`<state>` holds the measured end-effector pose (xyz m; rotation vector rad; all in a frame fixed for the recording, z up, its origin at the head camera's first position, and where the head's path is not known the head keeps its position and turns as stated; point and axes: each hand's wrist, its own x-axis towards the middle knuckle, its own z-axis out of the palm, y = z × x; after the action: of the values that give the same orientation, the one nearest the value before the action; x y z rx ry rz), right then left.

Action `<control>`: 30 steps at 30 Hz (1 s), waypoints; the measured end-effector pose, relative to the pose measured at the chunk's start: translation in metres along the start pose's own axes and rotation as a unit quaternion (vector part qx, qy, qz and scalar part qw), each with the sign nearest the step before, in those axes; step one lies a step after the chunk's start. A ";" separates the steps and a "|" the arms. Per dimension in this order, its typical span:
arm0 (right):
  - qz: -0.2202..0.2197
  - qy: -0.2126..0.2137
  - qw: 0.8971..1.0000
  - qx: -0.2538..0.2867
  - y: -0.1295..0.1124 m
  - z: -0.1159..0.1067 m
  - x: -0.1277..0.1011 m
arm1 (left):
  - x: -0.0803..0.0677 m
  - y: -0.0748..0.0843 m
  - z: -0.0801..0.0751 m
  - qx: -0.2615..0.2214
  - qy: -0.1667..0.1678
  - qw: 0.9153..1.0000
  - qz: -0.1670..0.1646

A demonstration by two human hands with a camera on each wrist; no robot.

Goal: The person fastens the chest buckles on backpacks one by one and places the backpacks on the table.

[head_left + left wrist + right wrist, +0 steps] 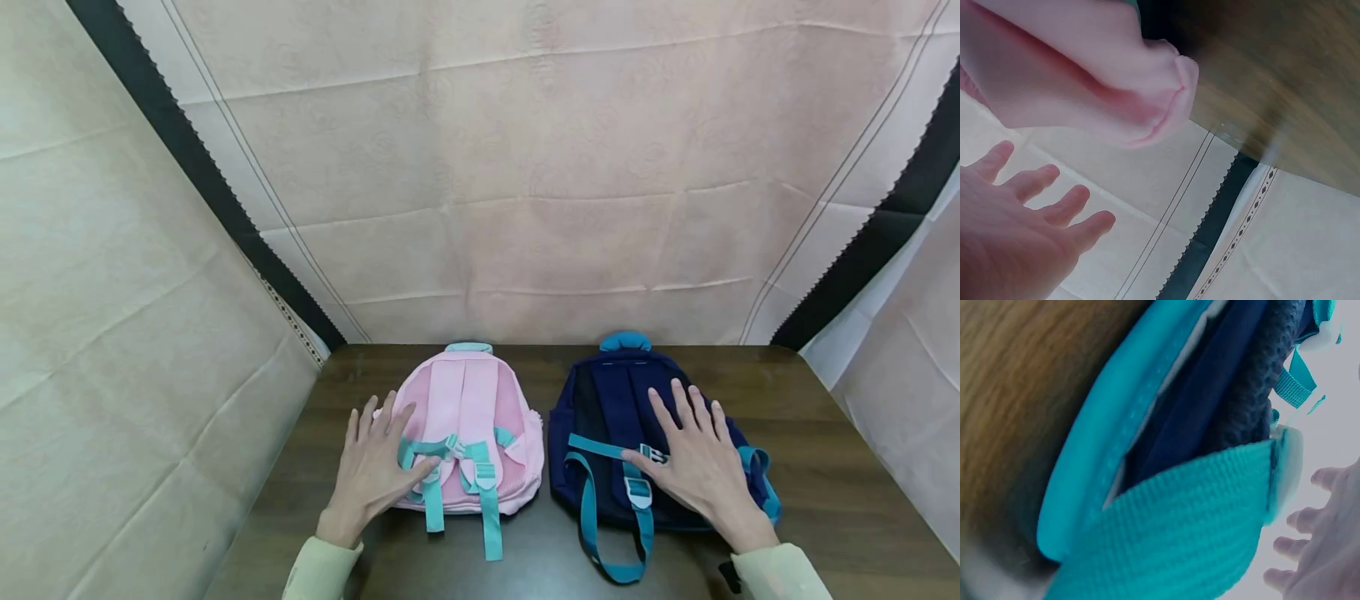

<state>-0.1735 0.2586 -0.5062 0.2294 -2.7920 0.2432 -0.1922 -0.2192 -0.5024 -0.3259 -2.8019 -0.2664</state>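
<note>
Two small backpacks lie side by side with their strap sides up. The pink backpack [468, 392] has turquoise webbing and buckles. Over its left edge my left hand [378, 467] spreads its straight fingers, the thumb near the strap buckles. In the left wrist view the same hand [1029, 219] shows beside the pink fabric [1085, 69]. The navy backpack [585, 400] has blue straps and a blue top handle. My right hand [697, 454] is spread over its right half, thumb by the white buckle. In the right wrist view, turquoise webbing [1179, 525] fills the foreground.
Both bags lie on a dark brown wooden table [810, 467]. A pale fabric backdrop [562, 167] rises behind it, with dark toothed strips [195, 158] along the corners. One loose blue strap loop [622, 573] hangs toward the table's near side.
</note>
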 end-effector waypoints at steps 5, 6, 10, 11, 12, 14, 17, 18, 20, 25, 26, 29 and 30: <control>0.008 0.008 1.000 0.015 0.000 -0.002 -0.002 | 0.001 0.006 -0.003 0.000 -0.006 1.000 -0.009; 0.011 0.012 1.000 0.021 -0.001 -0.003 -0.002 | 0.002 0.008 -0.003 -0.002 0.000 1.000 -0.009; 0.023 0.029 0.998 0.050 -0.005 -0.009 -0.005 | 0.004 0.019 -0.007 -0.018 0.041 0.999 -0.005; 0.027 0.031 0.997 0.060 -0.007 -0.011 -0.006 | 0.005 0.022 -0.009 -0.024 0.051 0.998 -0.005; 0.031 0.032 0.997 0.070 -0.008 -0.014 -0.006 | 0.006 0.026 -0.010 -0.030 0.060 0.998 -0.004; 0.037 0.036 0.995 0.086 -0.009 -0.019 -0.008 | 0.007 0.033 -0.013 -0.040 0.071 0.997 -0.003; 0.045 0.040 0.992 0.111 -0.009 -0.023 -0.012 | 0.009 0.044 -0.014 -0.051 0.081 0.995 0.006; 0.045 0.043 0.991 0.118 -0.009 -0.024 -0.014 | 0.010 0.048 -0.014 -0.052 0.085 0.995 0.011; 0.044 0.049 0.990 0.127 -0.007 -0.025 -0.017 | 0.011 0.058 -0.014 -0.056 0.094 0.994 0.027; 0.042 0.059 0.989 0.132 0.001 -0.028 -0.024 | 0.018 0.088 -0.007 -0.063 0.119 0.988 0.078; 0.042 0.055 0.989 0.134 0.002 -0.028 -0.025 | 0.019 0.094 -0.006 -0.067 0.123 0.986 0.089; 0.047 0.030 0.989 0.140 0.005 -0.029 -0.027 | 0.024 0.115 -0.001 -0.078 0.126 0.983 0.111; 0.050 0.018 0.988 0.142 0.006 -0.029 -0.028 | 0.025 0.121 0.001 -0.081 0.125 0.982 0.117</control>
<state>-0.1395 0.2736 -0.4891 0.1497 -2.7271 0.6647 -0.1855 -0.0979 -0.4778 -0.6096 -2.4721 -0.4472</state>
